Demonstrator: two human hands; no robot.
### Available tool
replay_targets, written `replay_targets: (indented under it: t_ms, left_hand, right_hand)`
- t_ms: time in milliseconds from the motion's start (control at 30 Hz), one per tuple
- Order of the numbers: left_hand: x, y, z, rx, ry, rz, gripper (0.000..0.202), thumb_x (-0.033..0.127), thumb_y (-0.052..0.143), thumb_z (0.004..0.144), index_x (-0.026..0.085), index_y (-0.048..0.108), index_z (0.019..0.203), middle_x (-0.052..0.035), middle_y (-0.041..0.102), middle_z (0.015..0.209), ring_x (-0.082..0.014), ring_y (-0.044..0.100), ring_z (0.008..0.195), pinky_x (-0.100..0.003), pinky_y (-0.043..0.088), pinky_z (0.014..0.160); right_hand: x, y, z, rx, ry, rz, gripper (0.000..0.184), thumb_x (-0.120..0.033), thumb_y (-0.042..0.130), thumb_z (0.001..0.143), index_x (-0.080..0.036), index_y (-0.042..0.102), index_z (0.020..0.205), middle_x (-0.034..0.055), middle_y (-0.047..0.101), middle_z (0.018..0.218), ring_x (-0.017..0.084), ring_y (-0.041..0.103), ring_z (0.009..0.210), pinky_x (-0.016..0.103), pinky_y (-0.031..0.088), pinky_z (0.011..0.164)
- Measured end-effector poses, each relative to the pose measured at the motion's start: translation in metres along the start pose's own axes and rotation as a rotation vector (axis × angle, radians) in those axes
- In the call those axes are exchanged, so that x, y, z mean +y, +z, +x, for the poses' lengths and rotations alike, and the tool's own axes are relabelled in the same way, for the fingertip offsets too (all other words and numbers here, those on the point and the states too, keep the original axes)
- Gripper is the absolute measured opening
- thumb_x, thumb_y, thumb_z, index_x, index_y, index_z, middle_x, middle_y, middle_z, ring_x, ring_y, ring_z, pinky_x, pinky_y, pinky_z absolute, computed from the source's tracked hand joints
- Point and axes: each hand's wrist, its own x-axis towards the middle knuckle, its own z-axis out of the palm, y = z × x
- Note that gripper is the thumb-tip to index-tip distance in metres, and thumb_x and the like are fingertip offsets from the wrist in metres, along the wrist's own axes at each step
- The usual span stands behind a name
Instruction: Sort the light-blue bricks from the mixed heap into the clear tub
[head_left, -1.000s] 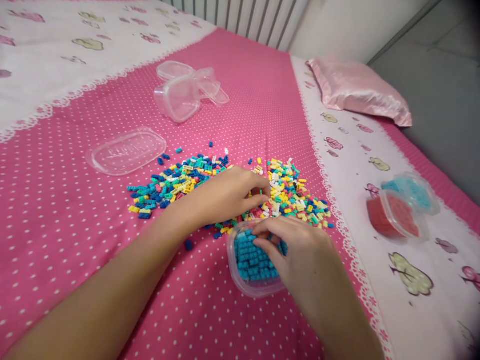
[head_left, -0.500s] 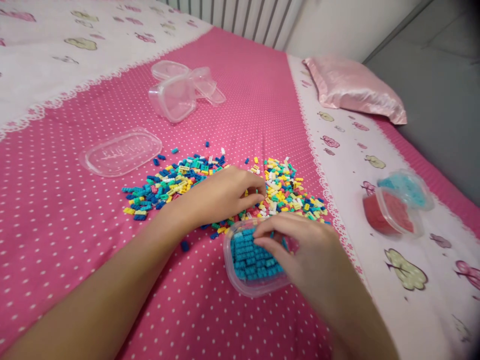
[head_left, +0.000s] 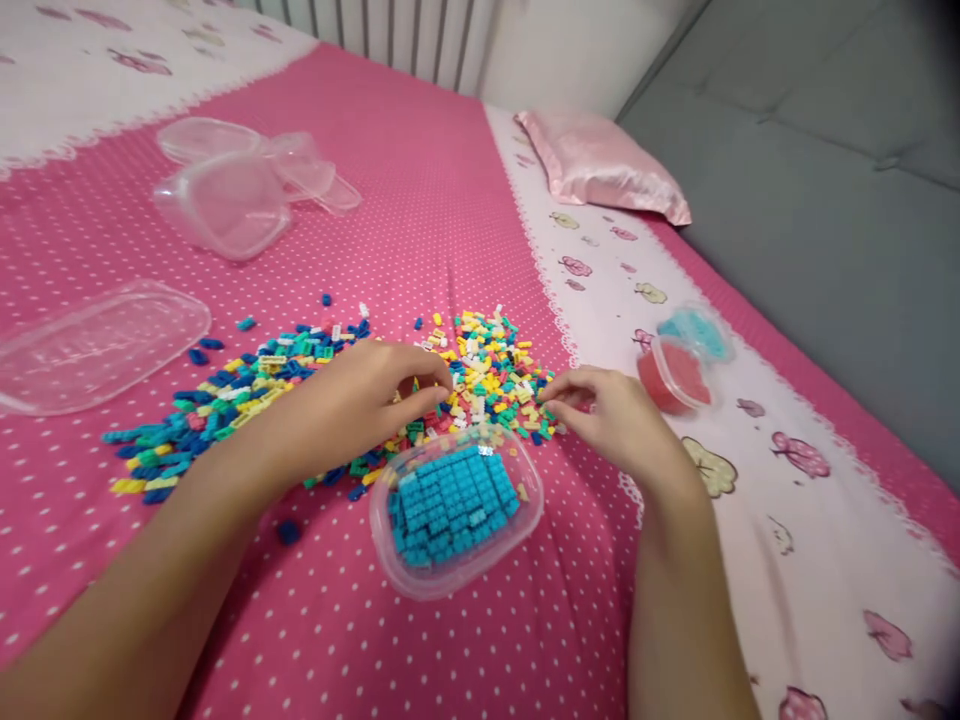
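Observation:
A clear plastic tub [head_left: 457,590] sits in front of me with neat rows of blue toy building bricks [head_left: 457,505] inside. Behind it spreads a pile of small mixed-colour building bricks [head_left: 491,365]. My left hand [head_left: 367,400] rests over the middle of the pile, thumb and forefinger closed together at the bricks; what is between them is hidden. At the pile's right edge, my right hand [head_left: 619,420] has its thumb and fingertips pinched close together. Anything in that pinch is too small to make out.
A clear lid [head_left: 105,345] lies left of the pile. Several clear tubs and lids [head_left: 232,200] are farther back. To the right stand a tub of red bricks [head_left: 671,375] and one of light-blue bricks [head_left: 697,333]. A pink pillow [head_left: 600,165] lies by the grey headboard [head_left: 810,200].
My right hand has moved from over the tub to the pile's right edge, uncovering the blue rows. My left hand stays at the pile. The view has shifted to the right.

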Motion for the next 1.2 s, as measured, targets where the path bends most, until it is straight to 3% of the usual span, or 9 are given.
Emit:
replay_targets:
  t_ms: [300,400,567,800,1000,1200]
  left_hand:
    - [-0.003,-0.001,0.000,-0.015,-0.024,0.026,0.029,0.043,0.050,0.095,0.025,0.073,0.099,0.0020,0.075,0.094,-0.0134,0.065,0.083,-0.025,0.041,0.075]
    - [-0.004,-0.002,0.000,-0.024,-0.027,0.040,0.030,0.044,0.050,0.095,0.026,0.074,0.098,0.0026,0.074,0.091,-0.0128,0.065,0.078,-0.024,0.041,0.070]
    - [-0.004,-0.001,0.001,-0.013,-0.027,0.023,0.033,0.046,0.049,0.094,0.024,0.074,0.095,0.0005,0.074,0.088,-0.0127,0.063,0.074,-0.024,0.042,0.067]
    - [-0.007,0.000,0.001,0.005,-0.019,0.021,0.033,0.048,0.050,0.094,0.025,0.074,0.097,0.0002,0.075,0.090,-0.0127,0.064,0.077,-0.023,0.043,0.069]
    - [-0.007,0.000,0.001,-0.006,-0.024,0.019,0.034,0.047,0.050,0.094,0.023,0.074,0.096,-0.0014,0.074,0.088,-0.0130,0.063,0.075,-0.024,0.042,0.068]
    - [-0.008,0.000,0.000,-0.010,-0.021,0.025,0.033,0.048,0.051,0.095,0.023,0.073,0.097,-0.0017,0.074,0.090,-0.0137,0.063,0.076,-0.025,0.042,0.069]
  right_hand:
    - [0.009,-0.007,-0.005,-0.024,0.085,-0.084,0.015,-0.012,0.066,0.075,-0.022,0.074,0.084,0.0021,0.072,0.081,0.018,0.065,0.074,0.030,0.045,0.070]
    - [0.010,-0.012,-0.007,-0.028,0.107,-0.080,0.014,-0.015,0.063,0.081,-0.023,0.074,0.086,0.0014,0.073,0.081,0.017,0.066,0.074,0.030,0.045,0.071]
    - [0.014,-0.014,-0.007,-0.003,0.135,-0.082,0.029,-0.012,0.049,0.089,-0.026,0.075,0.093,0.0013,0.075,0.088,0.017,0.067,0.081,0.030,0.045,0.072]
    - [0.016,-0.001,0.000,0.025,0.142,-0.103,0.015,-0.016,0.064,0.084,-0.025,0.074,0.090,0.0001,0.074,0.080,0.017,0.066,0.074,0.028,0.045,0.068]
    - [0.012,0.009,0.005,0.063,0.107,-0.146,0.023,-0.016,0.066,0.082,-0.024,0.075,0.101,0.0024,0.073,0.086,0.017,0.064,0.077,0.030,0.046,0.073]
    - [0.007,0.008,0.004,0.141,0.113,-0.137,0.018,-0.014,0.063,0.080,-0.023,0.076,0.087,0.0039,0.072,0.083,0.019,0.063,0.075,0.032,0.045,0.072]
